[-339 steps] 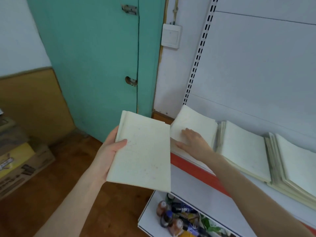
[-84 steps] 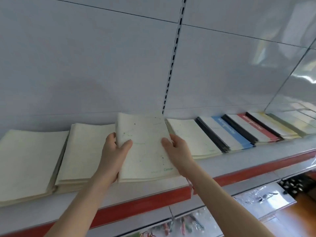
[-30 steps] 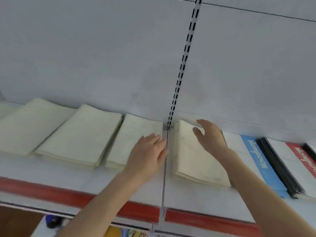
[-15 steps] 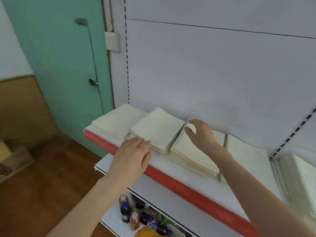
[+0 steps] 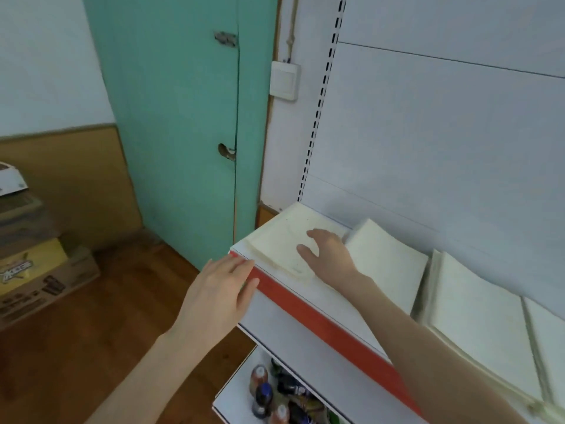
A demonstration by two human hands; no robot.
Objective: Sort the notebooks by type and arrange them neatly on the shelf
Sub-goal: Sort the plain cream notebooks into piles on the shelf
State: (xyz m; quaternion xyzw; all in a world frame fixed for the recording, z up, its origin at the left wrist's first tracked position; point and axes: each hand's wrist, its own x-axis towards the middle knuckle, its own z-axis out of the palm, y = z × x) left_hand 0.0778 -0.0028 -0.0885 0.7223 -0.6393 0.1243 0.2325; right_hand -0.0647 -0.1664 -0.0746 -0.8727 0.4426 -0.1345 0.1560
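Cream notebook stacks lie in a row on the white shelf with a red front strip [image 5: 312, 316]. The leftmost stack [image 5: 275, 243] sits at the shelf's left end. My right hand [image 5: 327, 255] hovers over or rests on that stack's right part, fingers spread and relaxed, holding nothing. My left hand [image 5: 220, 289] is flat and open at the shelf's left front corner, fingertips at the red strip. A second stack [image 5: 385, 261] lies to the right, then a third stack [image 5: 477, 325].
A teal door [image 5: 183, 117] stands left of the shelf unit. Cardboard boxes [image 5: 33, 270] are piled on the wooden floor at far left. Bottles [image 5: 266, 393] stand on the lower shelf. A white switch box [image 5: 284, 81] is on the wall.
The view has swung left to the shelf's end. My right hand moved from the third stack to the leftmost one. My left hand slid left to the shelf corner.
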